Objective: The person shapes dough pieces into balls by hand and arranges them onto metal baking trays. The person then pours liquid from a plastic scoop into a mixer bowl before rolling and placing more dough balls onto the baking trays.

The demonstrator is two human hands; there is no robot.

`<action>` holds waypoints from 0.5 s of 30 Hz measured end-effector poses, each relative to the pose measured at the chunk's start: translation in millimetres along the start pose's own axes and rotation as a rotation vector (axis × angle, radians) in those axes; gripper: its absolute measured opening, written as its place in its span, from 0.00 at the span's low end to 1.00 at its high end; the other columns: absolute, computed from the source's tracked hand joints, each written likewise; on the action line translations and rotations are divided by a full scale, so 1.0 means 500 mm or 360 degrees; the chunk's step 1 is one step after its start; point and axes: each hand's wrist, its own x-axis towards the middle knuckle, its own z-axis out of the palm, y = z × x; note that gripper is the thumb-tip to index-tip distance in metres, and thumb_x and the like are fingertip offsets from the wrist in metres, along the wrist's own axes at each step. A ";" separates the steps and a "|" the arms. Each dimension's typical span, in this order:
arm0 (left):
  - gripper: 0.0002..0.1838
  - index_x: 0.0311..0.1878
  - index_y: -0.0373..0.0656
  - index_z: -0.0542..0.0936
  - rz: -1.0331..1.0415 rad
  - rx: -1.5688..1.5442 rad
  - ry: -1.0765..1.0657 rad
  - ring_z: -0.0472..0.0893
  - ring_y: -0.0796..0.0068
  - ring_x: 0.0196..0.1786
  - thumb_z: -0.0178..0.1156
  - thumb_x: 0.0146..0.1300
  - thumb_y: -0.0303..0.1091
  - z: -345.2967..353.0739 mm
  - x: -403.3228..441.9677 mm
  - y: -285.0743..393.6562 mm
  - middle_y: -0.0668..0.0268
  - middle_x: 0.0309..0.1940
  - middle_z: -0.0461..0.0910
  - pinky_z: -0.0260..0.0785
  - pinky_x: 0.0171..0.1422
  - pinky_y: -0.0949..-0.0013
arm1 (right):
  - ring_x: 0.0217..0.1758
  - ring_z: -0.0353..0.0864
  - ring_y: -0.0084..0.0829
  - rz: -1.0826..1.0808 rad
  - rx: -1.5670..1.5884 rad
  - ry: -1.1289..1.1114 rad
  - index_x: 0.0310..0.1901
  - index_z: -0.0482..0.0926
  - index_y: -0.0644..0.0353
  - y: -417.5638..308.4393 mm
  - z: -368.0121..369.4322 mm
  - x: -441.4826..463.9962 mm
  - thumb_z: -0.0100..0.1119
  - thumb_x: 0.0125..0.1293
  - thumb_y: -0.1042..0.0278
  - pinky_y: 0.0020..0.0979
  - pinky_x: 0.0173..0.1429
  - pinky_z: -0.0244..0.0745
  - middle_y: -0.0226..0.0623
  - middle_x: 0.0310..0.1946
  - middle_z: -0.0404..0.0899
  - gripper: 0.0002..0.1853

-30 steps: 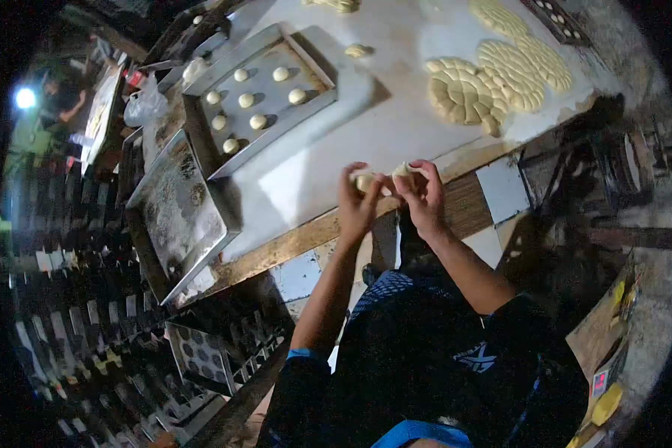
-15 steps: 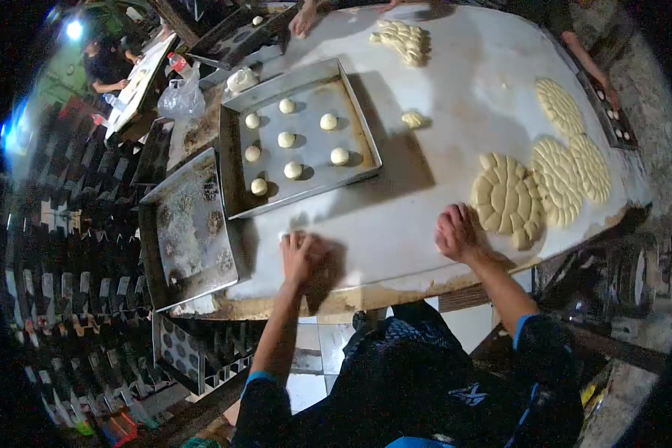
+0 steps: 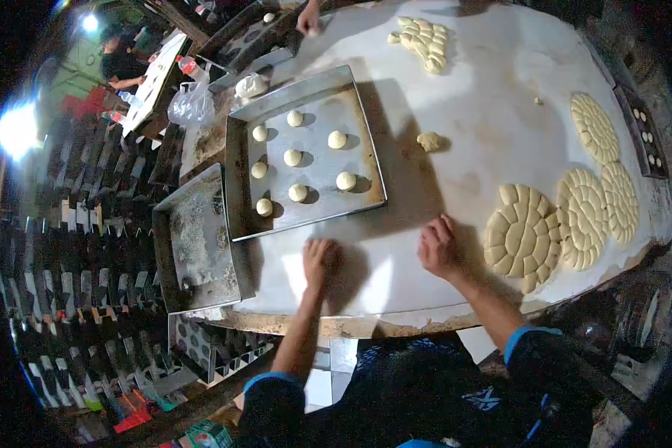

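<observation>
My left hand [image 3: 319, 263] rests on the pale tabletop just below the near edge of a large square metal tray [image 3: 306, 227]. Its fingers are curled down; whatever may be under them is hidden. My right hand [image 3: 437, 248] is also on the table with bent fingers, left of a round slab of dough cut into pieces [image 3: 521, 231]. I cannot make out anything inside it. Several small dough balls [image 3: 293, 157] sit spaced apart in the tray. A small loose lump of dough [image 3: 428, 141] lies beyond my right hand.
More scored dough rounds [image 3: 582, 216] lie at the right. A heap of dough pieces [image 3: 424, 43] is at the back, near another person's hand [image 3: 308, 19]. A worn tray [image 3: 201, 239] stands at left; a small tray of dough balls [image 3: 641, 131] is at the right edge.
The view has shifted, so the table appears lower. My right hand has moved left, away from the cut dough round. My left hand has shifted slightly right and closer to the tray.
</observation>
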 end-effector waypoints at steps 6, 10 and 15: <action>0.20 0.50 0.40 0.77 0.0166 0.0029 -0.0697 0.69 0.49 0.56 0.63 0.53 0.34 -0.041 -0.101 0.166 0.56 0.49 0.74 0.61 0.64 0.49 | 0.38 0.77 0.43 -0.0565 0.0076 -0.0517 0.24 0.74 0.58 -0.025 -0.031 -0.091 0.59 0.49 0.64 0.46 0.47 0.78 0.42 0.26 0.75 0.08; 0.18 0.46 0.47 0.80 -0.0417 0.0148 -0.0568 0.71 0.54 0.53 0.63 0.50 0.36 -0.132 -0.054 0.027 0.63 0.46 0.77 0.60 0.62 0.54 | 0.38 0.75 0.46 0.0014 -0.0085 -0.0279 0.28 0.73 0.62 0.070 -0.031 -0.023 0.58 0.51 0.67 0.44 0.55 0.72 0.45 0.30 0.74 0.08; 0.13 0.46 0.49 0.80 -0.0407 0.0072 -0.0068 0.73 0.58 0.51 0.52 0.59 0.32 0.021 0.011 0.067 0.61 0.43 0.78 0.62 0.62 0.57 | 0.39 0.75 0.49 0.0264 0.0036 -0.0279 0.34 0.74 0.65 -0.020 0.066 0.003 0.55 0.56 0.68 0.48 0.49 0.73 0.47 0.32 0.72 0.08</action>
